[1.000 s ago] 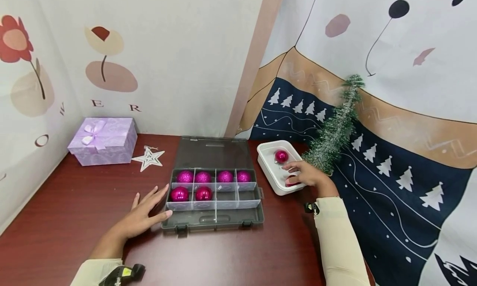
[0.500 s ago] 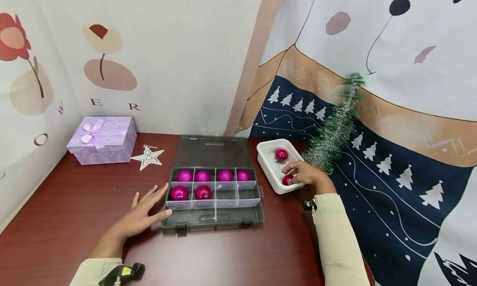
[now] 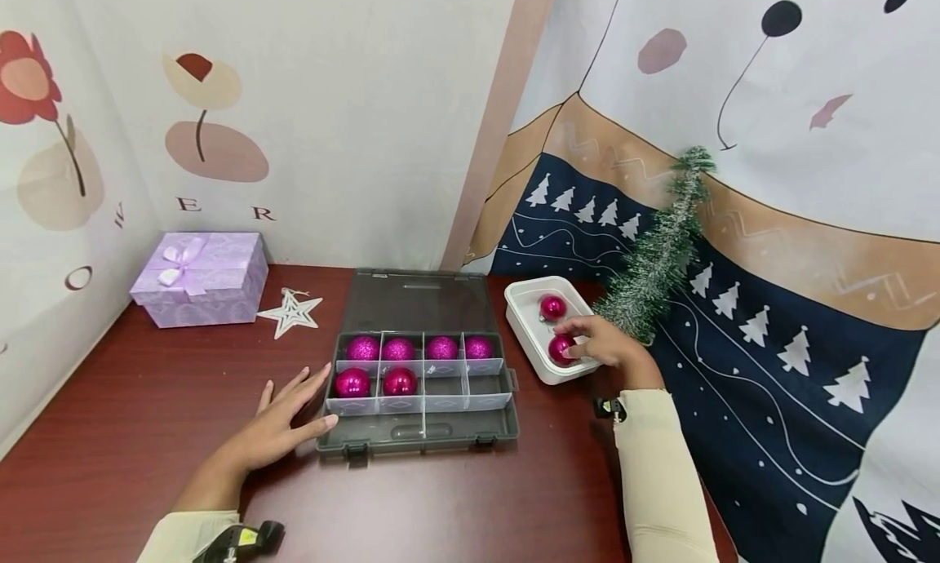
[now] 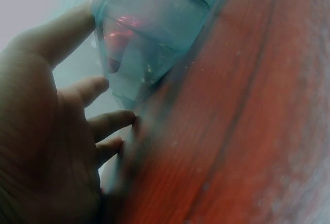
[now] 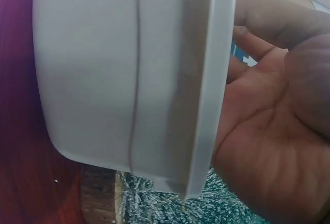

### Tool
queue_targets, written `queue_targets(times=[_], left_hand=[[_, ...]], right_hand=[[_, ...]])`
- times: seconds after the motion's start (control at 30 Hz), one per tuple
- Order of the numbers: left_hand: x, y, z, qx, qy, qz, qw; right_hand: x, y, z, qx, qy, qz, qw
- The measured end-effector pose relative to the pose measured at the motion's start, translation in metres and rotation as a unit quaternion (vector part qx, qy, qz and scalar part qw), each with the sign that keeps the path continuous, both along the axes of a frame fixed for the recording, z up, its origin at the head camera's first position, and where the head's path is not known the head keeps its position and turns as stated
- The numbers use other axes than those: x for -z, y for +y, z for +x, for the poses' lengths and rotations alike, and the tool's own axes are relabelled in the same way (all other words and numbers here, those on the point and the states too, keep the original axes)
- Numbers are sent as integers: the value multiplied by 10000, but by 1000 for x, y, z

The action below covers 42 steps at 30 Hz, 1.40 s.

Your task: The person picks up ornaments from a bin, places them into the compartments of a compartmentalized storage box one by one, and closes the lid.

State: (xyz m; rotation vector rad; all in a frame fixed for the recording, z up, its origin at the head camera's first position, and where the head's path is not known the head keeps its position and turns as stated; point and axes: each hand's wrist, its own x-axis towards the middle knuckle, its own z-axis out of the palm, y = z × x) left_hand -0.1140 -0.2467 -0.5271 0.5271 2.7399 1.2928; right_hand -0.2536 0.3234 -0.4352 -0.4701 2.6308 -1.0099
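Note:
A dark grey divided plastic box (image 3: 470, 424) lies with its lid (image 3: 419, 310) folded back. Four of its compartments hold glittery magenta baubles such as one (image 3: 363, 348) at the back left; two shiny baubles, one of them here (image 3: 400, 381), sit in the second row. My left hand (image 3: 279, 424), fingers spread and straight, rests against the box's left side. At right, my right hand (image 3: 605, 344) reaches over a white plastic tub (image 3: 529, 352) and pinches a shiny magenta bauble (image 3: 560, 348). A second shiny bauble (image 3: 552, 307) lies behind it. The tub's wall hides the fingertips in the right wrist view.
A lilac gift box (image 3: 201, 281) with a bow and a white star ornament (image 3: 292, 312) stand at the back left. A small frosted tinsel tree (image 3: 657, 261) rises behind the tub. Printed cloth hangs around the brown table (image 3: 470, 506).
The bauble in my right hand has shifted slightly left within the tub and shows more fully. My left hand stays in place.

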Motion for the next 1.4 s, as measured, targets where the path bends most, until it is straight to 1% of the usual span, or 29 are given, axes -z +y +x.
queue_targets(times=[0.07, 0.17, 0.3, 0.37, 0.43, 0.5, 0.6, 0.7, 0.77, 0.87, 1.0, 1.2, 1.27, 1.4], left_hand=[[0, 0, 0, 4, 2, -9, 10000], [0, -1, -1, 13, 3, -22, 10000], [0, -1, -1, 4, 14, -63, 10000], [1, -1, -1, 0, 8, -86, 10000], [1, 0, -1, 2, 6, -98, 10000], [2, 0, 0, 13, 0, -81, 10000], [2, 0, 0, 26, 15, -34, 10000], [2, 0, 0, 29, 19, -14, 10000], [2, 0, 0, 31, 30, -16, 10000], [1, 0, 0, 32, 43, -16, 10000], [0, 1, 0, 42, 25, -41, 10000], [0, 1, 0, 46, 24, -49, 10000], [0, 0, 0, 21, 24, -60, 10000], [0, 0, 0, 20, 4, -64, 10000]], right_hand=[[2, 0, 2, 106, 119, -234, 9996], [3, 0, 6, 267, 157, -765, 9966], [6, -1, 12, 479, 135, -1412, 9887], [11, 0, 15, 469, 169, -1689, 9844], [17, 0, 16, 410, 189, -2066, 9774], [21, 1, 17, 298, 226, -2484, 9679], [23, -1, 19, 196, 282, -3011, 9530], [22, -4, 20, 266, 332, -3287, 9435], [21, -6, 21, 353, 342, -3367, 9403], [18, -10, 21, 469, 446, -3383, 9388], [13, -17, 24, 514, 745, -3247, 9415], [2, -38, 30, 273, 1061, -2814, 9533], [-2, -46, 31, 176, 1065, -2747, 9555], [-4, -59, 33, -56, 856, -2726, 9583]])
